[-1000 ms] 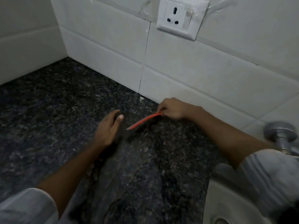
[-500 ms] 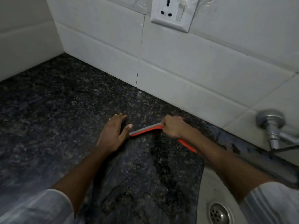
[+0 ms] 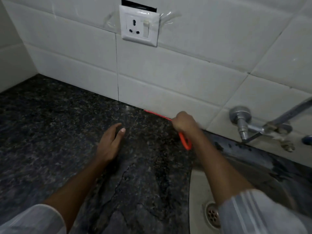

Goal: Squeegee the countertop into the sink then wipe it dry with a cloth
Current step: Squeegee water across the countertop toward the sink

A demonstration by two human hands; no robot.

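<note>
- Head camera is looking down over a dark speckled countertop (image 3: 50,132), and I am seeing both hands out over it.
- I am gripping the orange squeegee (image 3: 184,143) with my right hand (image 3: 183,122), fingers curled tight round its handle.
- Its blade edge is running out to the left of my fist, lying along the line where the counter is meeting the white tiled wall (image 3: 168,78).
- The looped end of the handle is sticking out below my fist, over the counter and just beside the sink's edge.
- My left hand (image 3: 109,142) is lying relaxed with its fingers nearly straight, holding nothing; whether it is touching the stone or hovering just above it I cannot tell.
- The two hands are sitting apart, with bare counter between them.
- The sink (image 3: 195,191) is lying at the lower right, under my right forearm, with its round drain (image 3: 211,214) showing beside my striped sleeve (image 3: 253,215).
- A metal tap (image 3: 243,122) is jutting from the wall above the sink's far side.
- A white socket plate (image 3: 139,25) is sitting on the tiles, high above the hands.
</note>
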